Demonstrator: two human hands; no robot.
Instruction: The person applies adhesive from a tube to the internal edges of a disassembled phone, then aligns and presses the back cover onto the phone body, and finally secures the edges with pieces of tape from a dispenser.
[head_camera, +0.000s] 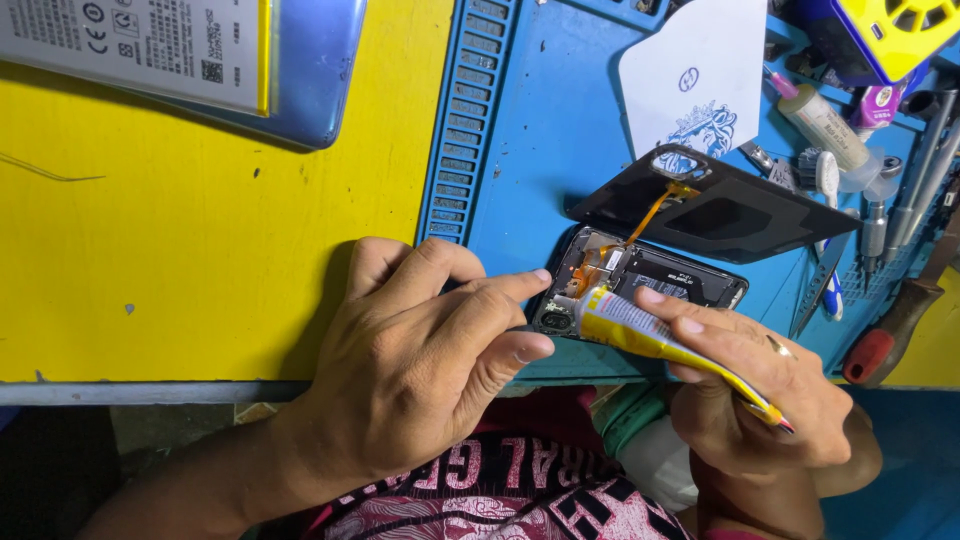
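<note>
An opened black phone (650, 280) lies on the blue work mat (560, 120), its insides showing. Its black back cover (720, 215) is swung up beyond it, still joined by an orange flex cable (655, 210). My right hand (760, 390) grips a yellow squeeze tube (650, 335), whose white nozzle end rests at the phone's lower left corner by the camera. My left hand (420, 350) lies on the phone's left edge, index finger stretched toward the tube's tip, thumb underneath.
A second blue phone (300, 80) with a white battery lies at the top left on the yellow table (200, 250). A white plastic pick (700, 70), a small bottle (825, 125), brushes, tweezers and a red-handled screwdriver (885, 335) crowd the mat's right side.
</note>
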